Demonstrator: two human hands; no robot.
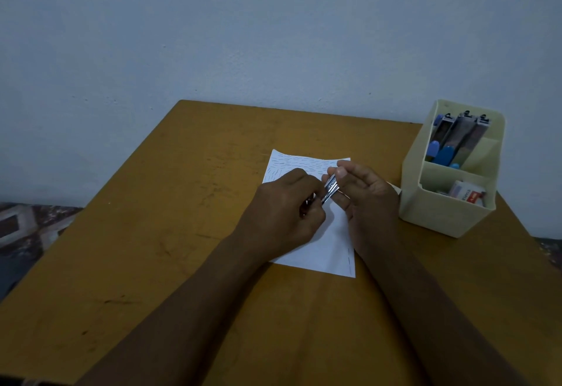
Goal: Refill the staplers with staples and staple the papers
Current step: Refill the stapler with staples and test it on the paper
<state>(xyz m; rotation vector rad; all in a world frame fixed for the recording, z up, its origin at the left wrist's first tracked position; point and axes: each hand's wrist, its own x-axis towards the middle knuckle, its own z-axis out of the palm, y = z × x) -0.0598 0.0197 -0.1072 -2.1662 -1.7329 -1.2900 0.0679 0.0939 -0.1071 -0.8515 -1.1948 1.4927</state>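
Note:
A small metal stapler (330, 190) is held above a white sheet of paper (319, 251) in the middle of the wooden table. My left hand (284, 213) grips its near end, which is mostly hidden by the fingers. My right hand (362, 191) pinches its far, shiny end between thumb and fingertips. Many staples run in rows along the paper's far edge (299, 165), and a few line its right edge. Whether the stapler is open I cannot tell.
A cream plastic organiser box (447, 215) stands at the table's right edge; its back compartment holds several blue-handled staplers (448, 148), its front one small staple boxes (465, 192). A grey wall lies behind the table (152, 233); patterned floor shows at left.

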